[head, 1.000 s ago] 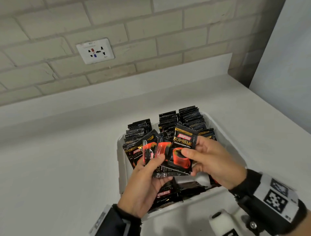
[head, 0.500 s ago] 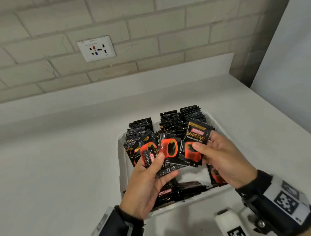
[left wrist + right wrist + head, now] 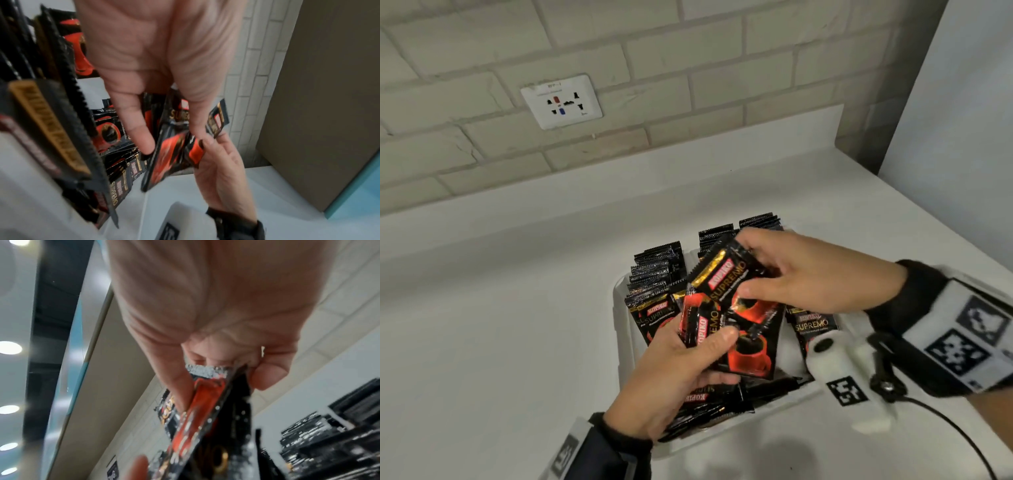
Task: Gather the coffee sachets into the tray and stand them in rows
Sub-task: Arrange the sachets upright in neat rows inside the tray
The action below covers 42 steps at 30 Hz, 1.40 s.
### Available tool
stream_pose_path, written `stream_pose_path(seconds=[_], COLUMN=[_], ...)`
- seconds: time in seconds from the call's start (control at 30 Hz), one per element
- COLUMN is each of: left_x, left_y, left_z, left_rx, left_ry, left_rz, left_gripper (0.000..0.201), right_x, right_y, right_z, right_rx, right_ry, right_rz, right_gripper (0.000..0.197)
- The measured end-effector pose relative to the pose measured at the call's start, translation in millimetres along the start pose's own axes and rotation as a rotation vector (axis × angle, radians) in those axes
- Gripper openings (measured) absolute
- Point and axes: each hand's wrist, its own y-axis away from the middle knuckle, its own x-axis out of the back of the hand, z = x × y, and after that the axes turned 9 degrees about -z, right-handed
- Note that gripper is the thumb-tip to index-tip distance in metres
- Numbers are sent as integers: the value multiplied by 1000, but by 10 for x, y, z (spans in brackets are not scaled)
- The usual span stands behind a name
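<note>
Coffee sachets (image 3: 726, 281): mostly gathered, judging by the head view. Three rows (image 3: 657, 265) standing upright toward the far edge of the white tray (image 3: 619, 329), serrated tops showing. Loose sachets (image 3: 722, 406) lying flat and unsorted at the tray's near edge; one more (image 3: 811, 325) leaning at the right side under the right wrist. Left hand (image 3: 674, 380) clamped on a fanned bundle of sachets, thumb across the fronts. Right hand (image 3: 801, 274) pinching a single tilted sachet by its side, just above the bundle and touching it. Remaining, by estimate: bundle to be squared and stood, flat ones to be lifted into rows. No sachets visible on the counter (image 3: 500, 342) outside the tray. Wall socket (image 3: 561, 101) on the brick wall behind, well apart. Wrist camera housing (image 3: 839, 363) and its cable hanging over the tray's right near corner, a possible snag.

Left wrist view: left hand (image 3: 144, 65) with fingers curled behind the bundle (image 3: 164, 155); right hand (image 3: 218, 162) meeting it from the opposite side. Standing rows (image 3: 68, 129) close on the left, blurred. Bare tray floor (image 3: 185, 191) below, room enough for another row.

Right wrist view: right hand (image 3: 216, 321) with thumb and fingers nipped on the sachet (image 3: 205, 402) at its sealed edge. Standing rows (image 3: 329, 434) at lower right, blurred. Ceiling lights and a wall panel behind, nothing obstructing.
</note>
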Motion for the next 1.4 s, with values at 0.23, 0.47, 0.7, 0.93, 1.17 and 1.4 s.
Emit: stream_pose_path(seconds=[0.23, 0.47, 0.7, 0.93, 1.17, 1.4], left_x=[59, 19, -46, -17, 27, 53], left_y=[-40, -96, -60, -40, -20, -40], left_z=[-62, -114, -94, -102, -78, -50], left_rx=[-136, -209, -235, -226, -236, -242], left_ry=[165, 153, 49, -141, -231, -264], left_rz=[235, 297, 202, 168, 180, 210], left_gripper=[40, 42, 40, 39, 39, 38], right_x=[-96, -293, -418, -488, -199, 9], right_y=[-139, 47, -4, -21, 20, -69], right_z=[91, 209, 327, 390, 214, 23], right_rx=[88, -73, -136, -134, -59, -104], right_ry=[-330, -588, -545, -514, -97, 195], right_rz=[513, 254, 375, 350, 371, 172], right_gripper=[25, 47, 41, 46, 56, 38])
